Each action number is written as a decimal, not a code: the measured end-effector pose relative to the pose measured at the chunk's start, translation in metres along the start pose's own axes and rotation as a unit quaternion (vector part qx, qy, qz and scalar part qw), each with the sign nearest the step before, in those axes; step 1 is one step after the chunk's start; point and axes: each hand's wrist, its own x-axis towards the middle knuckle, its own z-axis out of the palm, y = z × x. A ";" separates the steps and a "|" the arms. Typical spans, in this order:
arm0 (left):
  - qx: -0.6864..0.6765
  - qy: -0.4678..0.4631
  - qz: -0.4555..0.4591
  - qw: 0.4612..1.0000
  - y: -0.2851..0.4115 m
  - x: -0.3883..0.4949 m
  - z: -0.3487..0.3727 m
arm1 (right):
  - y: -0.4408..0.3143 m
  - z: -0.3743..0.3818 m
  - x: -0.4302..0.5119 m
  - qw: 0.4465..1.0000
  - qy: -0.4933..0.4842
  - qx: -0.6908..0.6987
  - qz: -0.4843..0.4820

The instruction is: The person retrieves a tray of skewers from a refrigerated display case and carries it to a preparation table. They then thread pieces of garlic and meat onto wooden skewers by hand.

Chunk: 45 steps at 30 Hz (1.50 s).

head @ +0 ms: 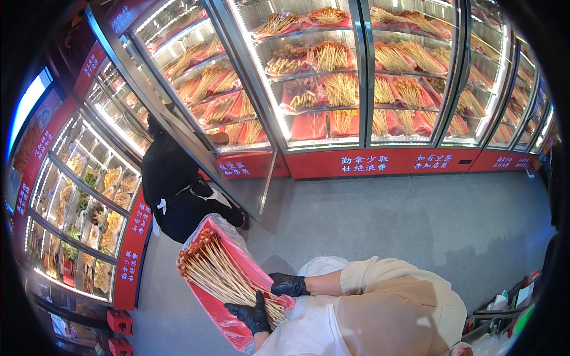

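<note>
A long red tray [240, 258], lined with clear plastic, is held in front of me at a slant. Many thin wooden skewers [231, 278] lie lengthwise in it, reddish-brown food pieces on their far ends. My right hand [288, 285], in a black glove, is closed on the tray's near end at the upper side. Across the bare skewer ends lies my left hand [251, 313], also black-gloved, thumb and fingers spread apart; whether it grips the skewers cannot be told.
A co-worker in black [171, 178] bends behind an open glass fridge door [178, 115], an arm reaching inside. Lit display fridges [320, 147] with trays of skewers line the wall; another cabinet [84, 200] stands left. Red stools [119, 321] are lower left, a cart with items [498, 311] lower right.
</note>
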 end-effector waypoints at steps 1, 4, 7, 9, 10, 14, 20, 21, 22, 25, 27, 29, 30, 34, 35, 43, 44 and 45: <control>-0.001 -0.001 0.000 1.000 0.001 -0.001 -0.001 | -0.003 0.001 0.000 1.000 -0.001 -0.010 0.005; 0.004 -0.003 0.000 1.000 0.004 0.000 -0.004 | 0.006 -0.001 0.002 0.999 0.016 -0.033 0.008; 0.018 -0.004 -0.003 1.000 0.002 0.003 -0.004 | 0.005 0.001 0.006 0.999 0.023 -0.023 0.008; 0.019 -0.006 0.001 1.000 -0.003 0.003 -0.003 | 0.009 -0.001 0.005 1.000 0.010 -0.025 0.011; 0.021 -0.009 -0.007 1.000 -0.004 0.001 -0.002 | 0.011 -0.002 0.004 1.000 0.004 -0.026 0.013; 0.022 -0.016 -0.025 0.999 -0.002 0.000 -0.005 | 0.014 0.005 0.003 0.999 0.028 0.016 -0.009; 0.019 -0.014 -0.018 1.000 -0.002 0.002 -0.008 | 0.023 -0.002 0.006 1.000 -0.023 0.013 0.008; 0.018 -0.014 -0.015 1.000 -0.003 0.002 -0.008 | 0.022 -0.002 0.005 1.000 -0.020 0.016 0.006; 0.021 -0.015 -0.012 1.000 -0.005 0.003 -0.007 | 0.022 -0.001 0.005 1.000 -0.017 0.019 0.004; 0.030 -0.016 -0.005 0.999 -0.010 0.008 -0.006 | 0.028 -0.004 0.011 0.999 -0.007 -0.041 0.026; 0.038 -0.014 -0.006 0.999 -0.007 0.007 -0.008 | 0.025 -0.001 0.010 0.999 0.004 -0.027 0.023; 0.013 -0.018 -0.015 1.000 0.004 0.003 -0.013 | 0.018 0.002 0.011 0.999 0.008 -0.022 0.032; -0.001 -0.020 -0.020 1.000 0.006 -0.003 -0.012 | 0.018 0.001 0.007 0.999 0.007 -0.025 0.042; 0.007 -0.020 -0.011 1.000 -0.003 -0.007 -0.010 | 0.019 0.003 0.000 0.999 0.007 -0.026 0.040; 0.009 -0.020 -0.008 1.000 -0.005 -0.005 -0.010 | 0.018 0.004 -0.001 0.999 0.008 -0.034 0.034; 0.016 -0.018 -0.018 1.000 -0.004 -0.003 -0.005 | 0.028 -0.001 -0.002 0.999 0.022 0.019 0.024; 0.017 -0.014 -0.015 1.000 -0.004 -0.003 -0.004 | 0.030 -0.001 -0.002 0.999 0.025 0.042 0.018; 0.018 -0.006 -0.016 1.000 -0.007 -0.004 -0.005 | 0.031 0.001 -0.002 0.999 0.030 0.041 0.011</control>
